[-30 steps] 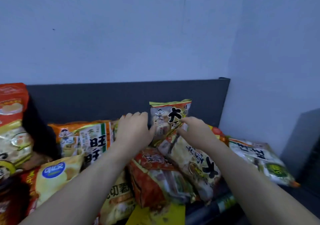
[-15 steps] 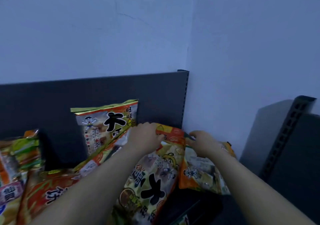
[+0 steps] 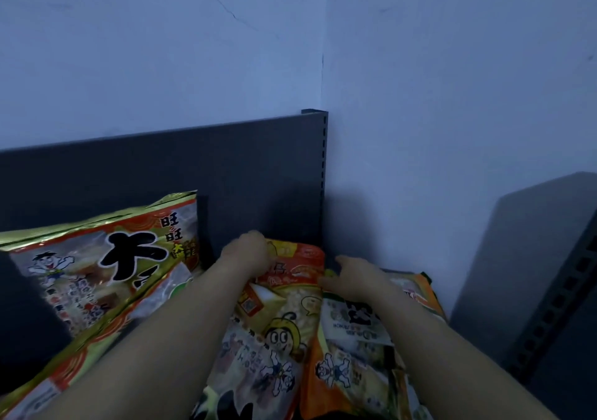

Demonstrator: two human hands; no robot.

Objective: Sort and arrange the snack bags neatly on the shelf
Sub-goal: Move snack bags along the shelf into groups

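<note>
Several snack bags lie against the dark back panel (image 3: 258, 167) of the shelf. A big gold-edged bag with black characters (image 3: 106, 267) leans upright at the left. In the middle lies a flat bag with a red top and a cartoon figure (image 3: 277, 316). My left hand (image 3: 248, 254) is curled over this bag's top left corner and grips it. My right hand (image 3: 352, 277) rests on the seam between that bag and an orange-edged bag (image 3: 355, 348) at the right, fingers pointing left, loosely bent.
The shelf ends at a slotted upright (image 3: 323, 174) in the wall corner. Another dark shelf unit with a slotted post (image 3: 555, 293) stands at the far right. More bags lie under my left forearm at the lower left.
The view has closed in on the shelf's right corner. My left hand has stayed on the red-topped bag's upper edge, and my right hand has slid left to the gap between the two flat bags.
</note>
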